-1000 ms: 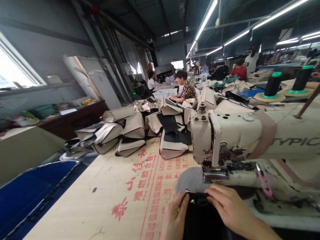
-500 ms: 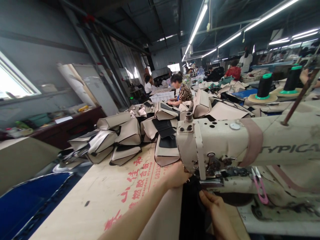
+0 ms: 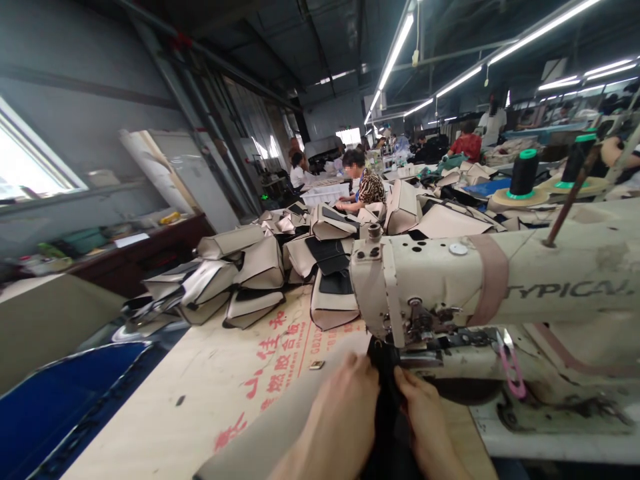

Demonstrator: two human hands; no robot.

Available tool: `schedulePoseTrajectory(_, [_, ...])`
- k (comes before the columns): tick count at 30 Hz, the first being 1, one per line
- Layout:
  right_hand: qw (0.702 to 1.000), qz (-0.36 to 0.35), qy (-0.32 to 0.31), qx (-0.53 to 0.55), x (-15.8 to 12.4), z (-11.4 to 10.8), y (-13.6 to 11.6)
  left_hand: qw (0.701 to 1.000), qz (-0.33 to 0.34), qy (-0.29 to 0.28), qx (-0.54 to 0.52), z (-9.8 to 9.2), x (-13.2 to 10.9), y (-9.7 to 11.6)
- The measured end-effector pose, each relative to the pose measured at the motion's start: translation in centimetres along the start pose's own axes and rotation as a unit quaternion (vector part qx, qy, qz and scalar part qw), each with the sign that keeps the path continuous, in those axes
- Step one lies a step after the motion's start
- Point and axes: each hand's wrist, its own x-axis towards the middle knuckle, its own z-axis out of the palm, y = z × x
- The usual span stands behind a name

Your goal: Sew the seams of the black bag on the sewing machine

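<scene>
A beige panel (image 3: 285, 417) with black material (image 3: 387, 433) along its right side lies across the board, its far end at the head of a sewing machine (image 3: 425, 280). My left hand (image 3: 350, 400), a bit blurred, is closed on the left edge of the black material. On the opposite edge, my right hand (image 3: 423, 407) pinches the same material between thumb and fingers, just in front of the machine's presser area. The needle itself is hidden. Pink-handled thread snips (image 3: 511, 367) rest on the machine, right of my right hand.
Several beige and black bag pieces (image 3: 260, 263) are piled behind the plywood board (image 3: 150, 413). A small metal piece (image 3: 316, 365) lies on it. Blue-lined container (image 3: 65, 400) at left; black thread cones (image 3: 524, 175) at right. A person (image 3: 367, 183) sits beyond the pile.
My left hand has come back from beside the machine head toward me. The beige panel now spreads farther left over the board, and a small metal piece shows there. My right hand has barely moved.
</scene>
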Motion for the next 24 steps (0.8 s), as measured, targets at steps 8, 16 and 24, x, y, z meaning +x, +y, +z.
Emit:
schedulePoseTrajectory(8, [0.998, 0.035, -0.026, 0.053, 0.3, -0.6, -0.1, 0.969, -0.23, -0.016, 0.093, 4.5, -0.5, 3.6])
schedulePoseTrajectory(16, [0.998, 0.044, -0.041, 0.036, 0.4, -0.7, 0.0, 0.949, -0.304, 0.008, 0.087, 3.8, 3.2, 2.4])
schedulePoseTrajectory(24, [0.997, 0.06, -0.038, 0.02, 0.2, -0.7, -0.3, 0.954, -0.294, -0.036, 0.044, 3.6, 3.1, 1.4])
